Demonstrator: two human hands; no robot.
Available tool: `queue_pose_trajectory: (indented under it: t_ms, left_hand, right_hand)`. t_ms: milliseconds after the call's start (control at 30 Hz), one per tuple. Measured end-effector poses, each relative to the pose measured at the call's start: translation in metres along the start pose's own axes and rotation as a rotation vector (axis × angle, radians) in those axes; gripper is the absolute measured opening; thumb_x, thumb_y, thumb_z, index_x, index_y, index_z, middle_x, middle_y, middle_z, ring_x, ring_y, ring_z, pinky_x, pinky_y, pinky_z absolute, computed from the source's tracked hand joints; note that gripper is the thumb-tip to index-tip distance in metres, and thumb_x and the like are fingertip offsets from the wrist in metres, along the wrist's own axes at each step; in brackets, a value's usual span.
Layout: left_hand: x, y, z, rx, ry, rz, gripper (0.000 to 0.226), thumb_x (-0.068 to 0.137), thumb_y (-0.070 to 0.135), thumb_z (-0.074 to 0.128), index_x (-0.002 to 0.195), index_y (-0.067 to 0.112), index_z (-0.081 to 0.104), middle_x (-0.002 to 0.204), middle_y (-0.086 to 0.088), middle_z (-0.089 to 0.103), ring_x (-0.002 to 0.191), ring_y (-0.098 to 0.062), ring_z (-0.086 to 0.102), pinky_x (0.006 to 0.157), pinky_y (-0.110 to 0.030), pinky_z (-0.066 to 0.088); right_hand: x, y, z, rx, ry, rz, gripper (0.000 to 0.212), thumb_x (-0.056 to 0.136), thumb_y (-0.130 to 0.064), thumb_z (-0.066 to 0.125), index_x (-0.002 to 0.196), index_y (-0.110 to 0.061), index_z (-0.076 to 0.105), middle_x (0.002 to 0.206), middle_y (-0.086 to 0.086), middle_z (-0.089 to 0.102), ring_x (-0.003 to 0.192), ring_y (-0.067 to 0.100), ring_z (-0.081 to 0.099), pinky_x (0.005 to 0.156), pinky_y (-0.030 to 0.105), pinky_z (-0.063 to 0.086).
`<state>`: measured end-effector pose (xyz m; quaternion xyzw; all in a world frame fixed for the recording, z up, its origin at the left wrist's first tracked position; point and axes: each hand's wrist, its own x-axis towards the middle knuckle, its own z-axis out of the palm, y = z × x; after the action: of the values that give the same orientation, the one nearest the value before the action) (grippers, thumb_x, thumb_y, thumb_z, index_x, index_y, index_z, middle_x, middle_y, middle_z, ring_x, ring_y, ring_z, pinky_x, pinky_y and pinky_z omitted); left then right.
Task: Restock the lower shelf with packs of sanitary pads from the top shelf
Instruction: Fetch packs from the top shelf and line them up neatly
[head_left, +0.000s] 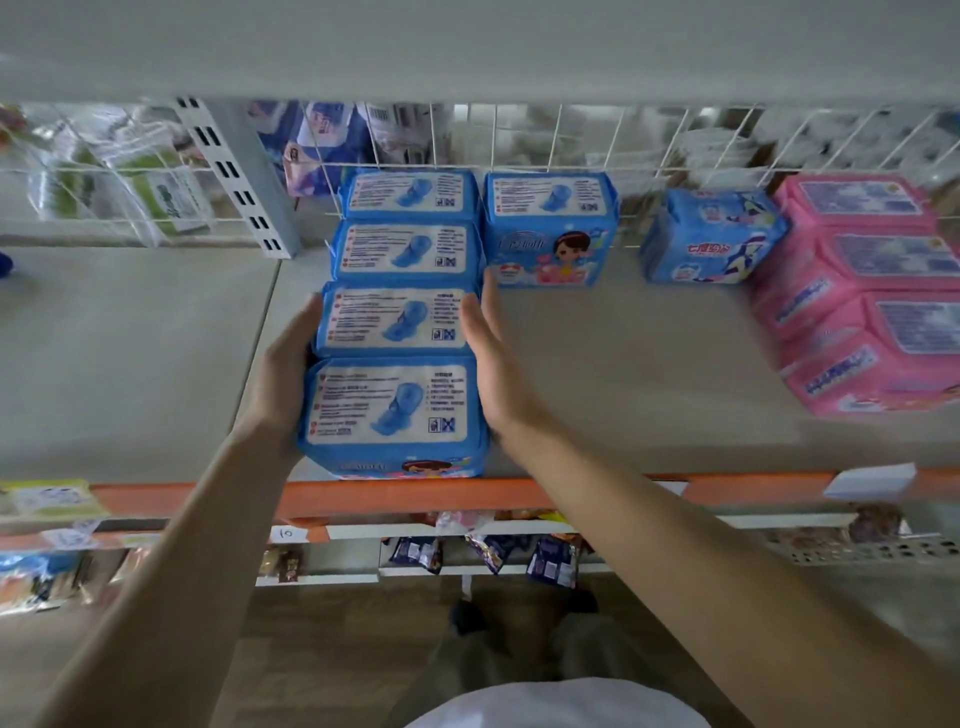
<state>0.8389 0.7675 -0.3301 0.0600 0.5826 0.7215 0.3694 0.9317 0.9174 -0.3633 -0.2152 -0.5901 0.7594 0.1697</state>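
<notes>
Our left fingers (306, 317) lie straight along the left side of the third blue pack (392, 319) in the row, and our right fingers (475, 317) lie straight against its right side; neither set curls round the pack, so both hands press flat and extended instead of gripping. The left hand (283, 364) also runs alongside the front blue pack (392, 410), and the right hand (491, 364) stands just beside that pack's right edge. Together we bracket a single file of four blue packs on the grey shelf (623, 364), running from the wire backing (571, 140) out to the orange shelf edge (415, 493); the packs touch one another end to end. To the right stands one more upright blue pack (550, 228) of the same design at the back, then a different blue pack (711, 236), then a stack of pink packs (857, 291). We judge the restocking partly done: one column is full to the front edge, while bare shelf surface lies in front of the upright pack and its neighbour. The current step appears to be squaring the column. The top shelf supply is not visible, so we cannot tell how many packs are left.
</notes>
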Motion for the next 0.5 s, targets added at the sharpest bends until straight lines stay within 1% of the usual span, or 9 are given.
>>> queue_pose_trajectory:
  t_ms: [33,67,133,200,267,333,400,467,500]
  left_hand:
    - [0.001,-0.001,0.001,-0.022,-0.01,-0.002,0.042,0.1,0.049,0.041,0.102,0.026,0.076,0.102,-0.002,0.076,0.083,-0.02,0.074,0.069,-0.032,0.061]
    - [0.002,-0.002,0.002,-0.031,-0.019,0.004,0.042,0.1,0.047,0.041,0.113,0.022,0.072,0.106,-0.003,0.075,0.086,-0.021,0.074,0.069,-0.033,0.061]
    - [0.005,-0.004,0.002,-0.034,-0.041,0.025,0.048,0.101,0.042,0.041,0.139,0.016,0.054,0.122,-0.008,0.07,0.099,-0.025,0.071,0.073,-0.036,0.061]
    - [0.006,-0.006,0.002,-0.025,-0.049,0.052,0.051,0.102,0.038,0.042,0.148,0.016,0.043,0.127,-0.008,0.067,0.102,-0.025,0.07,0.074,-0.037,0.06]
    - [0.005,-0.003,0.001,-0.002,-0.036,0.06,0.049,0.1,0.039,0.044,0.144,0.015,0.046,0.116,-0.005,0.071,0.094,-0.022,0.072,0.071,-0.036,0.06]
    - [0.003,0.001,-0.001,0.014,-0.032,0.039,0.049,0.097,0.046,0.047,0.133,0.014,0.058,0.11,-0.004,0.073,0.09,-0.023,0.073,0.073,-0.037,0.06]
    - [-0.001,0.003,-0.006,0.007,-0.044,0.062,0.041,0.097,0.049,0.046,0.119,0.022,0.067,0.114,-0.005,0.071,0.095,-0.025,0.071,0.08,-0.038,0.058]
    - [-0.006,0.002,-0.012,-0.033,-0.025,0.103,0.042,0.097,0.048,0.04,0.124,0.026,0.062,0.124,-0.002,0.068,0.104,-0.023,0.068,0.082,-0.036,0.058]
    - [-0.008,0.001,-0.012,-0.054,-0.02,0.109,0.041,0.097,0.047,0.038,0.124,0.028,0.062,0.125,0.002,0.068,0.105,-0.021,0.068,0.08,-0.034,0.059]
  right_hand:
    - [0.002,0.002,0.0,0.0,-0.005,-0.002,0.095,0.076,-0.083,0.056,0.153,-0.051,0.01,0.165,-0.012,0.021,0.15,0.012,0.027,0.121,0.051,0.027]
    - [0.003,0.004,0.001,0.003,-0.002,-0.011,0.088,0.076,-0.082,0.057,0.149,-0.056,0.015,0.164,-0.013,0.023,0.149,0.013,0.028,0.12,0.052,0.028]
    - [0.003,0.004,0.004,0.001,0.015,-0.036,0.076,0.08,-0.077,0.058,0.145,-0.06,0.022,0.162,-0.011,0.029,0.148,0.015,0.033,0.119,0.052,0.03]
    - [0.002,0.002,0.006,0.003,0.02,-0.046,0.073,0.083,-0.072,0.058,0.145,-0.06,0.022,0.161,-0.01,0.032,0.146,0.016,0.037,0.118,0.052,0.032]
    - [0.001,-0.001,0.004,0.012,0.006,-0.049,0.082,0.082,-0.074,0.06,0.15,-0.055,0.018,0.162,-0.009,0.03,0.147,0.016,0.035,0.118,0.052,0.032]
    - [-0.001,-0.004,-0.001,0.046,-0.01,-0.042,0.083,0.089,-0.063,0.055,0.156,-0.043,0.011,0.162,-0.006,0.031,0.145,0.015,0.038,0.118,0.05,0.034]
    - [-0.004,-0.007,-0.009,0.073,-0.013,-0.059,0.073,0.097,-0.048,0.045,0.159,-0.031,0.011,0.155,-0.008,0.041,0.138,0.008,0.046,0.113,0.038,0.043]
    - [-0.008,-0.008,-0.016,0.09,-0.023,-0.075,0.066,0.101,-0.041,0.039,0.16,-0.025,0.013,0.143,-0.018,0.049,0.128,-0.005,0.052,0.101,0.02,0.048]
    - [-0.009,-0.007,-0.018,0.099,-0.026,-0.075,0.064,0.101,-0.039,0.037,0.159,-0.024,0.016,0.14,-0.019,0.051,0.126,-0.006,0.053,0.097,0.017,0.048]
